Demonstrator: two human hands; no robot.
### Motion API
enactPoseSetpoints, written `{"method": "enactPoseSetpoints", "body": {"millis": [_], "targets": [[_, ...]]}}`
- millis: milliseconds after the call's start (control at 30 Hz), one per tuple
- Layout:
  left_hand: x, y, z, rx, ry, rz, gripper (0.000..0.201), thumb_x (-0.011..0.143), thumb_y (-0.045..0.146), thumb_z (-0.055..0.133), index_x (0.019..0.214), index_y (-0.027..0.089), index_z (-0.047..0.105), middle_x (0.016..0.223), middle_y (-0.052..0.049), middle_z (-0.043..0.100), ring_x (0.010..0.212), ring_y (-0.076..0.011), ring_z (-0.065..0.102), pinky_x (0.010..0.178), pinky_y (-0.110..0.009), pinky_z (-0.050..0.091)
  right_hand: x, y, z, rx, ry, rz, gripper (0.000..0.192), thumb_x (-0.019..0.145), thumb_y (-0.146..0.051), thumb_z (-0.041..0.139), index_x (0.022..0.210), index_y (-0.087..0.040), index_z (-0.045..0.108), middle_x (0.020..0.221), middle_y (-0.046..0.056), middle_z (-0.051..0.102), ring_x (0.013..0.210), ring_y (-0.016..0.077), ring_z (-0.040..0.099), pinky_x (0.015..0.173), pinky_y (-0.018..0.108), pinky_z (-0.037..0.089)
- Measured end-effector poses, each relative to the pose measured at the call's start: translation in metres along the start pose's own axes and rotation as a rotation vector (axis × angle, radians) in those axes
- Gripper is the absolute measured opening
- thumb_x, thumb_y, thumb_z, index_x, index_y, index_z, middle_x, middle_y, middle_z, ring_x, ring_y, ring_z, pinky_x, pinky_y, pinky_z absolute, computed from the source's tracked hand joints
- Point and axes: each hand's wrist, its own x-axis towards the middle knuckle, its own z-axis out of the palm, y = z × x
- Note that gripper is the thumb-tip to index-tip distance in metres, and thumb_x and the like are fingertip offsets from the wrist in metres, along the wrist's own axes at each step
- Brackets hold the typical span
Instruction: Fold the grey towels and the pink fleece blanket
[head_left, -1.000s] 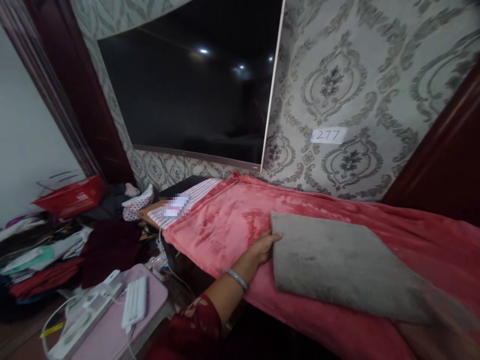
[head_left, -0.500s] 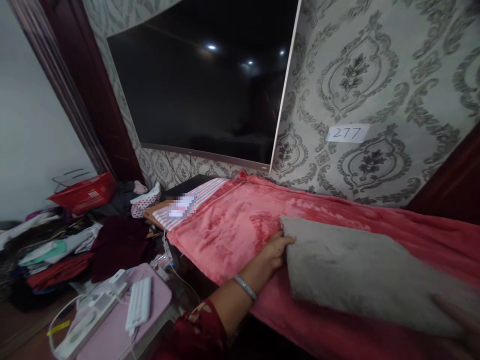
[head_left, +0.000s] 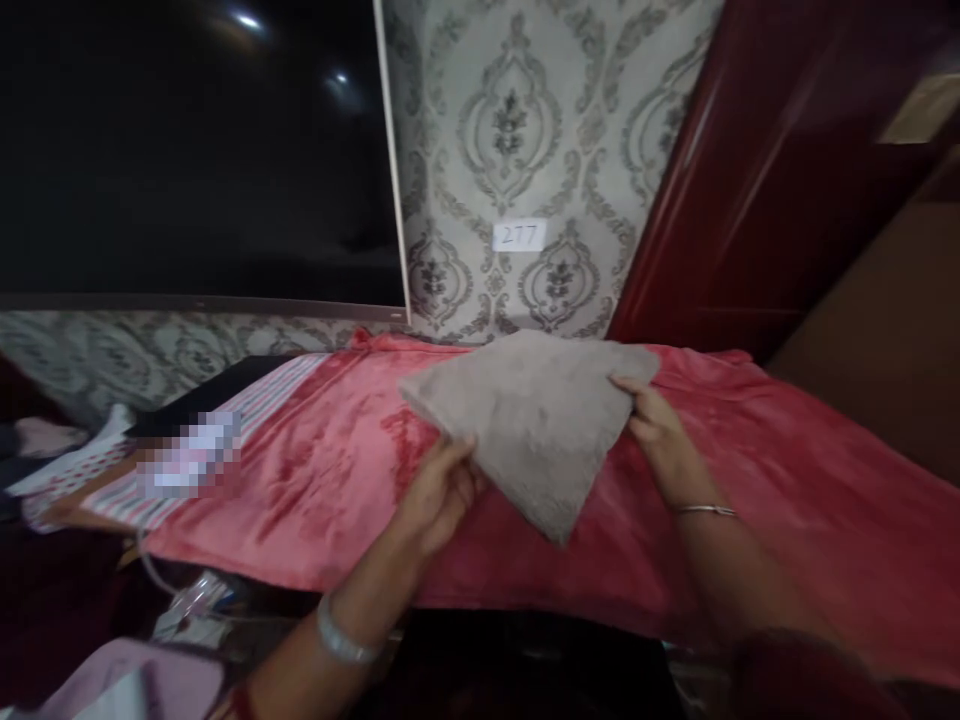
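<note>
- A soft pink-red blanket (head_left: 787,470) covers the surface across the middle of the frame.
- My left hand (head_left: 439,490) and right hand (head_left: 660,440) each pinch a fluffy grey folded cloth (head_left: 536,425), center frame.

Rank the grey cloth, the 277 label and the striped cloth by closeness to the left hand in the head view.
1. Grey cloth: held at its left edge by the left hand.
2. Striped cloth: far left on the table.
3. 277 label: on the wall behind.
</note>
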Motion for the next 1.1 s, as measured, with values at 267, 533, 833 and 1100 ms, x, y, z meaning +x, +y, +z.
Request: {"method": "enactPoseSetpoints", "body": {"millis": [267, 533, 833, 1100], "targets": [[-0.022, -0.042, -0.056, -0.112, 0.18, -0.418, 0.006, 0.077, 0.015, 0.063, 0.082, 0.016, 0.063, 0.096, -0.013, 0.074, 0.092, -0.0301, 0.073, 0.099, -0.047, 0.053, -0.006, 0.059, -0.048, -0.049, 0.158, 0.198, 0.014, 0.082, -0.013, 0.056, 0.084, -0.02, 0.068, 0.067, 0.003, 0.071, 0.065, 0.0201, 0.069, 0.072, 0.033, 0.061], [-0.01, -0.014, -0.058, -0.191, 0.377, -0.229, 0.011, 0.08, 0.015, 0.051, 0.081, 0.017, 0.062, 0.098, -0.013, 0.072, 0.093, -0.0275, 0.072, 0.087, -0.047, 0.06, -0.03, 0.061, -0.052, -0.002, 0.062, 0.205, 0.012, 0.083, -0.015, 0.059, 0.08, -0.018, 0.07, 0.076, 0.005, 0.073, 0.064, 0.0179, 0.067, 0.072, 0.03, 0.059], [0.047, 0.036, -0.072, 0.274, 0.182, -0.391, 0.019, 0.083, 0.017, 0.06, 0.099, 0.012, 0.069, 0.087, -0.012, 0.075, 0.072, -0.0224, 0.072, 0.069, -0.033, 0.06, -0.064, 0.072, -0.052, 0.106, -0.048, 0.181, 0.02, 0.076, -0.019, 0.071, 0.096, -0.021, 0.069, 0.088, 0.002, 0.076, 0.074, 0.0178, 0.069, 0.068, 0.029, 0.058], [0.131, 0.041, -0.052, 0.444, -0.099, -0.541, 0.037, 0.075, 0.021, 0.075, 0.111, 0.015, 0.071, 0.093, -0.01, 0.078, 0.087, -0.0301, 0.074, 0.082, -0.038, 0.055, -0.071, 0.075, -0.047, 0.087, -0.094, 0.002, 0.037, 0.073, -0.033, 0.08, 0.106, -0.02, 0.069, 0.103, 0.007, 0.076, 0.096, 0.0225, 0.071, 0.087, 0.035, 0.056]]}}
